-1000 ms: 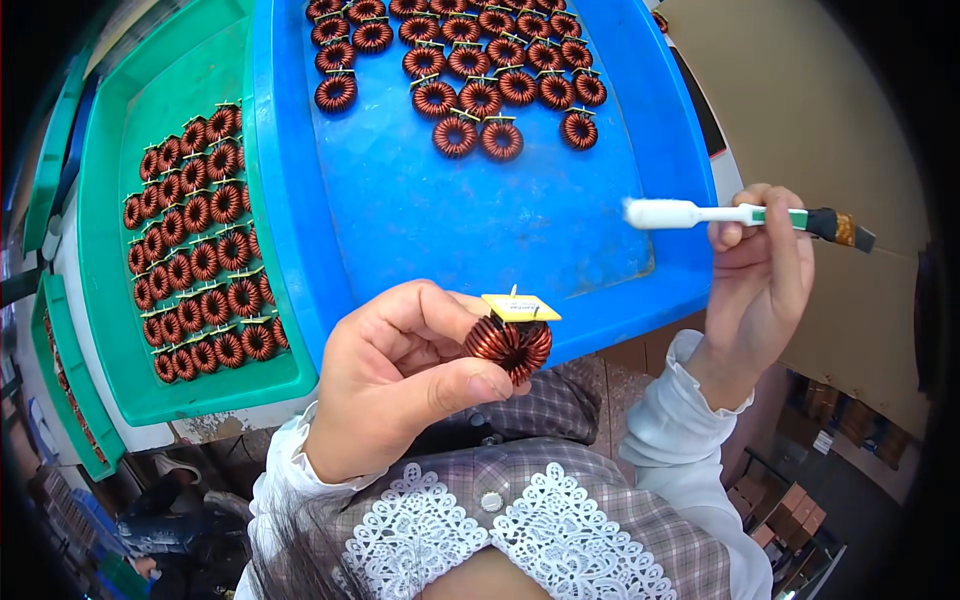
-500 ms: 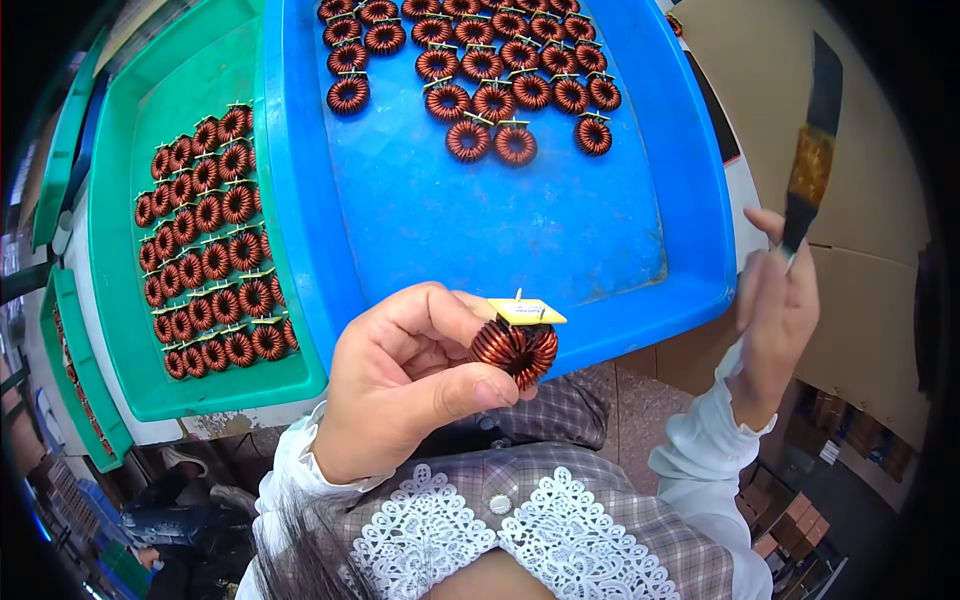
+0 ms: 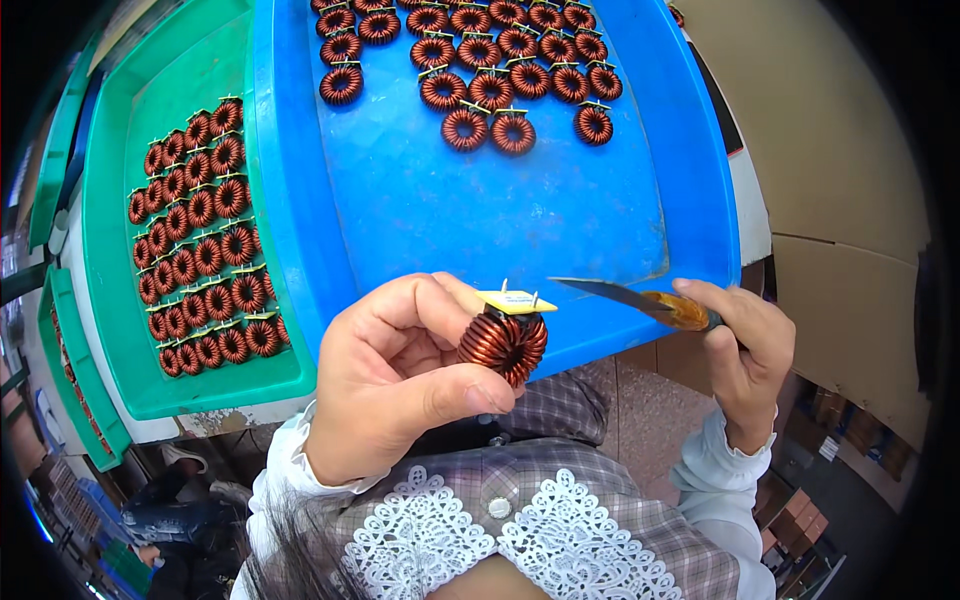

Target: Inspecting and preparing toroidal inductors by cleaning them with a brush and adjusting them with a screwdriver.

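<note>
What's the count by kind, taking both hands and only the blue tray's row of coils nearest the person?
Coils: 4 (1 in the left hand, 3 in the blue tray)
Bladed tool: 1 (in the right hand)
Total: 5

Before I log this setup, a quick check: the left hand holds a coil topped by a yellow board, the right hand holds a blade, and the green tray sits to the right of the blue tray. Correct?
One slip: the head view shows the green tray to the left of the blue tray. The left hand holds a coil topped by a yellow board, and the right hand holds a blade.
</note>
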Action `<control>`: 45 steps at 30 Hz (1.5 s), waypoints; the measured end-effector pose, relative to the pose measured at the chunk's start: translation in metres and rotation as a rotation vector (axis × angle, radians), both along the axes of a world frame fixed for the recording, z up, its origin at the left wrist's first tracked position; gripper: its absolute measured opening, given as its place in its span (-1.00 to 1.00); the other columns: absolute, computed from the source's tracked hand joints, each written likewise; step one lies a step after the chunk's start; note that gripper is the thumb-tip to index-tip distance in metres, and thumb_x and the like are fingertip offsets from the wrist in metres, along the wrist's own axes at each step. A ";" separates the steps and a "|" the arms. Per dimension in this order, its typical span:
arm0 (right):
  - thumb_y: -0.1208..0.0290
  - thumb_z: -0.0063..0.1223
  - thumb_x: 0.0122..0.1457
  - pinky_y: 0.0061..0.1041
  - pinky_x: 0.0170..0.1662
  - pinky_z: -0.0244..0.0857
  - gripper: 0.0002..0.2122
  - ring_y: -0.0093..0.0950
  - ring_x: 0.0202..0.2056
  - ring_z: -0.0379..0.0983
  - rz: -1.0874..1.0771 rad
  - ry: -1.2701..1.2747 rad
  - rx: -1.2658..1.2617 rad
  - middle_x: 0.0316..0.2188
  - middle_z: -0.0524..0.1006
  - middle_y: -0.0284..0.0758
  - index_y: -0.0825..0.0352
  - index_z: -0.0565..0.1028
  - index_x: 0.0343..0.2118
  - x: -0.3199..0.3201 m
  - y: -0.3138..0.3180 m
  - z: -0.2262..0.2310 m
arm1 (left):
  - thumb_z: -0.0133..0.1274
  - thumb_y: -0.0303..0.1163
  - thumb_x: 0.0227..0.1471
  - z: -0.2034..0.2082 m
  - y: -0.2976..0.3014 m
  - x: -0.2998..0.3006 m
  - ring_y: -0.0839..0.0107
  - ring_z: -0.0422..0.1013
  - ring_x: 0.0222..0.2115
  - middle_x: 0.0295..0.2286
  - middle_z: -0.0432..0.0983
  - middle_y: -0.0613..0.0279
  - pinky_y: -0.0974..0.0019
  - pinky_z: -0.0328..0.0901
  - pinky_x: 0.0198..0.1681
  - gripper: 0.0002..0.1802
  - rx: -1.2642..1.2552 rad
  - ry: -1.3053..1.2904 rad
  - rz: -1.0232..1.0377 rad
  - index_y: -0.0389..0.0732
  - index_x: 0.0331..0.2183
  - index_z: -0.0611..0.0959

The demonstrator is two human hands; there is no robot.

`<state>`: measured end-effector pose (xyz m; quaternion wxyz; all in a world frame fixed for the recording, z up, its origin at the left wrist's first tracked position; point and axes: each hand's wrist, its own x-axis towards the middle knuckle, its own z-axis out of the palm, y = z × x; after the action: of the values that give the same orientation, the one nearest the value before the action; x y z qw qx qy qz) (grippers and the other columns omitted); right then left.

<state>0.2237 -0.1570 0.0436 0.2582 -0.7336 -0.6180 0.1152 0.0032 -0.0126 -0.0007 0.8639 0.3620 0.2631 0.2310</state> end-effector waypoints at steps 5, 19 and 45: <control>0.17 -0.03 0.09 -0.57 -0.69 -0.08 -0.67 -0.61 -0.78 0.11 0.042 0.084 -0.004 -0.82 0.22 -0.43 0.38 0.54 -0.29 0.000 0.001 -0.002 | 0.31 -0.15 -0.31 0.002 0.002 -0.001 0.30 0.46 -0.39 -0.46 0.39 0.13 0.36 0.46 -0.50 -0.51 -0.040 -0.002 -0.027 -0.24 -0.53 0.38; 0.17 0.05 0.01 -0.57 -0.68 -0.05 -0.67 -0.59 -0.77 0.12 -0.006 -0.101 0.056 -0.81 0.21 -0.41 0.36 0.55 -0.30 -0.005 0.000 0.012 | 0.33 -0.16 -0.34 0.005 0.000 -0.002 0.21 0.46 -0.35 -0.39 0.41 0.06 0.27 0.47 -0.47 -0.49 -0.070 0.049 -0.021 -0.26 -0.50 0.38; 0.18 0.08 -0.04 -0.56 -0.68 -0.03 -0.66 -0.57 -0.76 0.14 -0.021 -0.171 0.080 -0.79 0.20 -0.40 0.35 0.55 -0.31 -0.003 -0.005 0.011 | 0.32 -0.15 -0.32 0.004 -0.002 -0.003 0.22 0.49 -0.44 -0.37 0.48 -0.18 0.26 0.44 -0.45 -0.47 0.005 0.097 -0.028 -0.29 -0.46 0.38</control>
<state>0.2207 -0.1624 0.0550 0.2346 -0.7363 -0.6342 0.0248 -0.0002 -0.0141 0.0032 0.8524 0.3785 0.2992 0.2016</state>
